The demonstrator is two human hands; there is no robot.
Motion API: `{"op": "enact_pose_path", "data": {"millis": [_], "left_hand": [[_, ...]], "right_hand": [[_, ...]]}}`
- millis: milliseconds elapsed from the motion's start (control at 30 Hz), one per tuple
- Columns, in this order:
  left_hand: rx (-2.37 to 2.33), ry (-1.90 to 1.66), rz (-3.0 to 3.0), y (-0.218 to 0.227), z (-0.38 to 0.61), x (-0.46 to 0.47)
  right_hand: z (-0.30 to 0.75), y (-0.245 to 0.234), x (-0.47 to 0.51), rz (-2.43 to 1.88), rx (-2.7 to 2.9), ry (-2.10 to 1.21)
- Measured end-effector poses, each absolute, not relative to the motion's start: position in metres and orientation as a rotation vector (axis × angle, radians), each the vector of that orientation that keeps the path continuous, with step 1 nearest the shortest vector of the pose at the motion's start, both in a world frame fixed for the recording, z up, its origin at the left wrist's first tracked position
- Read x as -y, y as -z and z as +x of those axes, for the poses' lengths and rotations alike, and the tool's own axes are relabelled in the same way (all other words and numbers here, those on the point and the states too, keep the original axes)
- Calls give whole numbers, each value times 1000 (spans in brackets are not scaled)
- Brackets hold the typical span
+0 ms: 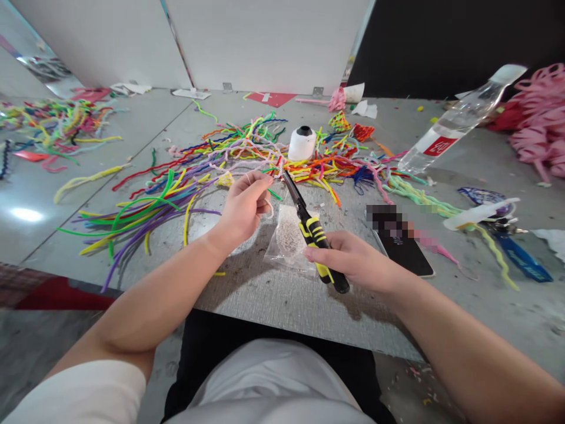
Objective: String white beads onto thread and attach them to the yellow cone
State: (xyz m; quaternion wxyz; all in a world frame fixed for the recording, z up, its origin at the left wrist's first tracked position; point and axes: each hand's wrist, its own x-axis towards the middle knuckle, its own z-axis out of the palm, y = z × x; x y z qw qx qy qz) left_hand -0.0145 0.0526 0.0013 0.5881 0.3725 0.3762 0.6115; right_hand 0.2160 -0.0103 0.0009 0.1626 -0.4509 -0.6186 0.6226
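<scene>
My right hand is wrapped round a pair of pliers with black and yellow handles. The dark jaws point up and away, close to the fingertips of my left hand. Those fingers are closed in a pinch on a thin pale cord, whose loose end curls below them. Whether the jaws touch the cord I cannot tell. Under the pliers lies a clear plastic bag of small pale pieces. Just beyond my hands stands a white thread spool with a black top, among many coloured cords.
A tilted water bottle stands at the right, with a phone and keys with a blue strap nearer me. Pink looped cord is heaped far right. Another cord pile lies left, on the grey table.
</scene>
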Motion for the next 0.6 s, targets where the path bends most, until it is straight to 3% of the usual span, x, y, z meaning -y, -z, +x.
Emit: {"op": "enact_pose_path", "data": {"millis": [600], "left_hand": [[-900,-1407,862,-3,-15,-53]], "right_hand": [[216,-2,10,-1229,1763,-1785]]}}
